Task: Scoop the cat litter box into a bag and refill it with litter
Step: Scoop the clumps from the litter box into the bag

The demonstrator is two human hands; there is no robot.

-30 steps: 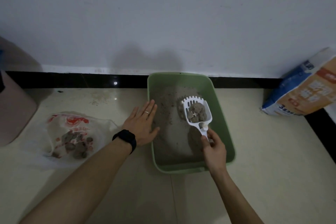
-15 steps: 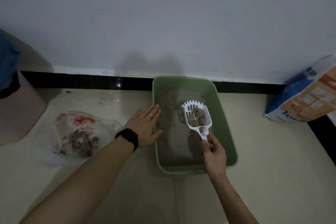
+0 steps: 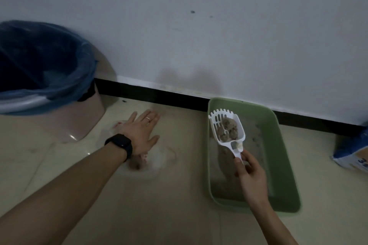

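Head view. Scoop (image 3: 227,127), white slotted plastic, is held above the far end of the litter box (image 3: 280,145), a green tray at right of centre on the floor (image 3: 179,215), against the wall (image 3: 219,36). The right hand (image 3: 251,173) pinches the tip of the scoop's handle between thumb and curled fingers. The bowl carries a heap of grey clumps (image 3: 229,131) and is roughly level. The left hand (image 3: 142,133), with a ring (image 3: 148,118) and a black watch (image 3: 120,144) at the wrist, lies flat with fingers straight and slightly spread over the bag (image 3: 159,163), a thin clear film at centre left. Blur hides whether the palm presses on it. A lined bin (image 3: 59,85) stands at upper left. The litter sack (image 3: 352,155) is cut off by the right edge.

Handling, as judged: the scoop is stiff and light, but the load sits far from the grip, so a hold at the handle tip lets it tip easily. A grip closer to the bowl would be steadier. The clumps look crumbly and would roll off a tilted bowl. The bag is limp and slippery and will not stay open unaided, so take it by the rim. The sack looks heavy and suits two hands.
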